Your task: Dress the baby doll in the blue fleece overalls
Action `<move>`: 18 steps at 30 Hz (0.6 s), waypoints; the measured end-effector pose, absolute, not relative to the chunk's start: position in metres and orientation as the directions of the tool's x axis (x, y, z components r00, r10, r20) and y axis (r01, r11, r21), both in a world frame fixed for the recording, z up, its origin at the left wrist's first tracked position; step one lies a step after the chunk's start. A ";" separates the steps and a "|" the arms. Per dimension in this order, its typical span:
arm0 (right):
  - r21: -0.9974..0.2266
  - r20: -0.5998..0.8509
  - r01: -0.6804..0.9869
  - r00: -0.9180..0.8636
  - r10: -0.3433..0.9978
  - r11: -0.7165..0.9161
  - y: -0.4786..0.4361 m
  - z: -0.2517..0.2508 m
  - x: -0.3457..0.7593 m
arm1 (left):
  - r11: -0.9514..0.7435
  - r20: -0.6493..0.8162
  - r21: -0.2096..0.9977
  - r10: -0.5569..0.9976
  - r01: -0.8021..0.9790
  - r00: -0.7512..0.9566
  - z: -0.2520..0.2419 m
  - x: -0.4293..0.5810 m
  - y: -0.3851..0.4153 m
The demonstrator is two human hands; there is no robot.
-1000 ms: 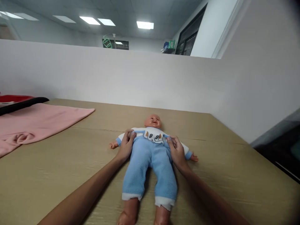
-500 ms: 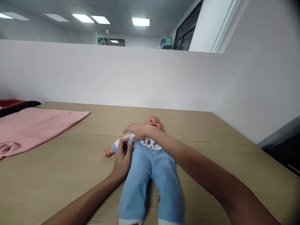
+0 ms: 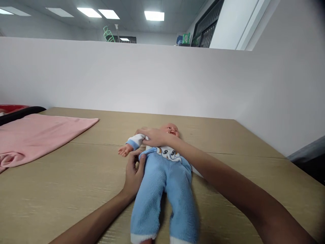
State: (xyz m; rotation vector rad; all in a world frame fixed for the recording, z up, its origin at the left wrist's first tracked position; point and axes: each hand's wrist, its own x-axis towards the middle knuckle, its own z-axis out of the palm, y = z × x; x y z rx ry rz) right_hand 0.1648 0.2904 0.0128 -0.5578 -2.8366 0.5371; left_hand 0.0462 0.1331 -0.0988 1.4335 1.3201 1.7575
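- Wide tan wooden table, with a plain white partition running along the back and ceiling lights showing over the top of it.
- A baby doll lies flat on its back about mid-table, head pointing away from the person and legs coming toward the camera. The feet are cut off by the bottom edge.
- It's wearing fuzzy blue trousers and a white top with blue cuffs.
- The left hand is right up against the doll's side, on the left in this view. Its thumb and fingers are pinched shut on the edge of the trousers at the waistband.
- The right hand reaches across the doll's chest, just below the head. Its fingers are curled closed on the white sleeve near the shoulder.
- That arm sticks out sideways, and the doll's tiny hand sits just beyond the left hand's fingertips.
- A pink cloth is spread out on the far left of the table, well apart from the doll.
- There's a black-edged thing behind the cloth, can't tell what it is.
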 end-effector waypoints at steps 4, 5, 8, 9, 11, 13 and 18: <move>-0.453 0.236 0.324 -0.855 0.463 0.830 0.289 0.009 0.180 | -0.591 0.658 0.751 0.637 0.294 -0.400 -0.101 0.046 0.132; -0.468 0.245 0.317 -0.850 0.466 0.825 0.289 0.007 0.181 | -0.634 0.697 0.710 0.568 0.308 -0.437 -0.098 0.045 0.132; -0.503 0.242 0.280 -0.862 0.445 0.817 0.289 0.005 0.181 | -0.668 0.660 0.715 0.549 0.206 -0.513 -0.082 0.039 0.140; -0.516 0.233 0.267 -0.871 0.433 0.814 0.289 0.006 0.181 | -0.633 0.606 0.762 0.619 0.138 -0.500 -0.075 0.035 0.144; -0.544 0.208 0.250 -0.885 0.417 0.801 0.287 0.011 0.180 | -0.510 0.463 0.860 0.781 0.000 -0.418 -0.064 0.025 0.154; -0.568 0.190 0.261 -0.881 0.433 0.781 0.282 0.016 0.182 | -0.397 0.357 0.915 0.876 -0.067 -0.324 -0.057 0.014 0.164; -0.570 0.229 0.445 -0.722 0.653 0.691 0.242 0.023 0.200 | -0.232 0.204 0.963 0.960 -0.137 -0.190 -0.066 -0.003 0.177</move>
